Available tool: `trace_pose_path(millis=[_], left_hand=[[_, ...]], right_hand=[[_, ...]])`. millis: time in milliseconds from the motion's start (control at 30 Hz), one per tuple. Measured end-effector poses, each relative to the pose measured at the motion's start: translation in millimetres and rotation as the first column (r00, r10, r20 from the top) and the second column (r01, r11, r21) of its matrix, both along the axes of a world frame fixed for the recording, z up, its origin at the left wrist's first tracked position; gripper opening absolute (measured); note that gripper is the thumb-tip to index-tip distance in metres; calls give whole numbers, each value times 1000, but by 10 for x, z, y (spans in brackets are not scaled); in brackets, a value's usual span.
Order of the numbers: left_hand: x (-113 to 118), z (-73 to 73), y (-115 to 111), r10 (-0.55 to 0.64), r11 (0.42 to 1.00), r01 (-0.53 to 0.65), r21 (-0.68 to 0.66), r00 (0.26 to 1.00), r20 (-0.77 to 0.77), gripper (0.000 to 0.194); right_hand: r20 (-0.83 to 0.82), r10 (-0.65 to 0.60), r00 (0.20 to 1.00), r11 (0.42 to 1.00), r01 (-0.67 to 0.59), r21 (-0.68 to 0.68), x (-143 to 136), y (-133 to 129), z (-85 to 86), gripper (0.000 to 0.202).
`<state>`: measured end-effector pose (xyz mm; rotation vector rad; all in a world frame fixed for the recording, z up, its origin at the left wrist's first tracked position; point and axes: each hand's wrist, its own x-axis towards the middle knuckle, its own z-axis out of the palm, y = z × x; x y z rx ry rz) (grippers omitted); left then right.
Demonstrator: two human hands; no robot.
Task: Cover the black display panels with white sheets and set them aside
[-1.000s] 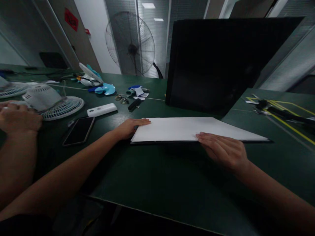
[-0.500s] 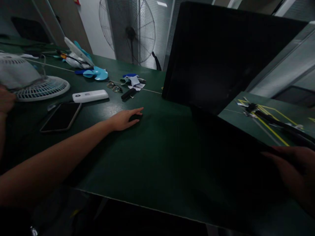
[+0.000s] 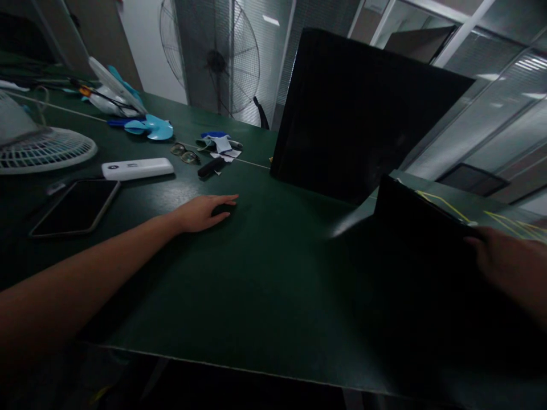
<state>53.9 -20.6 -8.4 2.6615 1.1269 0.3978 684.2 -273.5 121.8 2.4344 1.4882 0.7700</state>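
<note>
My left hand [image 3: 200,214] lies palm down on the green tabletop [image 3: 256,296], fingers stretched out to the right and holding nothing. At the right, my right hand [image 3: 508,259] is closed on the top edge of a black flat panel [image 3: 421,245], its thumb on the near face. The panel's lower part merges into dark shadow, so its kind is unclear. Behind it rises a larger black, screen-like panel [image 3: 359,119], tilted.
Left of my arm are a smartphone [image 3: 77,208], a white oblong device [image 3: 139,169] and a white fan grille [image 3: 51,151]. Further back lie glasses [image 3: 185,153], a black stick-like object [image 3: 211,167], cloths [image 3: 220,142] and blue fan blades [image 3: 156,127]. A large stand fan [image 3: 216,60] stands beyond.
The panel in my right hand has shifted up and away, now separate in view from the larger black panel. My left hand stays flat. The view has turned slightly right; another hand left view.
</note>
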Motion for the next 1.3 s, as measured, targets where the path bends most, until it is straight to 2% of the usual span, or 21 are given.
trace_pose_path(millis=[67, 133, 300, 433, 533, 600, 633, 700, 733, 800, 867, 900, 1033, 1133, 1167, 1200, 1233, 1267, 1300], left_hand=[[-1, 4, 2, 4, 1000, -4, -1, 1000, 0, 73], [-8, 4, 7, 4, 1000, -4, -3, 1000, 0, 73], [-32, -19, 38, 3, 1000, -3, -10, 1000, -5, 73], [-42, -60, 73, -2, 1000, 2, -6, 1000, 11, 73], [-40, -91, 93, 7, 1000, -7, -12, 1000, 27, 74], [-35, -103, 99, 17, 1000, -16, -19, 999, 43, 74], [-32, -105, 100, 23, 1000, -22, -21, 998, 54, 74], [-28, -99, 96, 47, 999, -45, -22, 995, 89, 73], [-27, -90, 92, 69, 997, -67, -24, 991, 113, 73], [-26, -61, 79, 131, 991, -127, -37, 976, 173, 74], [-29, -25, 62, 205, 979, -195, -64, 950, 234, 77], [-32, -9, 56, 240, 971, -226, -80, 935, 260, 79], [-65, 11, 68, 301, 954, -276, -121, 898, 320, 86], [-96, -29, 121, 205, 978, -187, -92, 937, 284, 84], [-101, -48, 142, 150, 988, -136, -75, 960, 236, 82], [-103, -67, 162, 94, 995, -86, -56, 980, 178, 81], [-102, -84, 180, 49, 998, -44, -40, 992, 118, 79], [-99, -100, 195, 19, 999, -17, -27, 998, 65, 78], [-95, -111, 206, 3, 1000, -2, -19, 1000, 27, 76]], right_hand=[[29, -91, 995, 994, 93, -60, -230, 96, 107, 45], [59, -128, 990, 988, 132, -82, -391, 178, 187, 45], [110, -176, 978, 982, 183, -50, -473, 276, 270, 46], [142, -171, 975, 984, 176, -27, -601, 214, 304, 47], [195, -60, 979, 998, 62, -5, -884, 76, 296, 41], [269, 103, 958, 993, -115, 27, -1147, -53, 251, 39], [306, 206, 929, 973, -228, 39, -1294, -123, 217, 38], [324, 443, 836, 878, -478, 34, -1612, -252, 128, 34], [284, 577, 766, 794, -608, 27, -1777, -305, 75, 32], [174, 805, 568, 569, -821, 48, -2105, -370, -51, 36], [106, 921, 375, 368, -926, 82, -2402, -377, -211, 40], [93, 944, 315, 308, -948, 82, -2529, -359, -306, 39], [44, 980, 193, 193, -981, 9, -2820, -145, -723, 37], [-153, 986, 64, 48, -993, -109, -2769, 203, -883, 42], [-249, 966, 70, 34, -988, -148, -2695, 355, -876, 46], [-330, 935, 132, 78, -982, -172, -2591, 520, -843, 49], [-375, 894, 246, 188, -965, -185, -2457, 690, -791, 50], [-377, 835, 401, 359, -916, -177, -2293, 858, -730, 49], [-356, 731, 583, 577, -806, -134, -2101, 1013, -674, 47]])
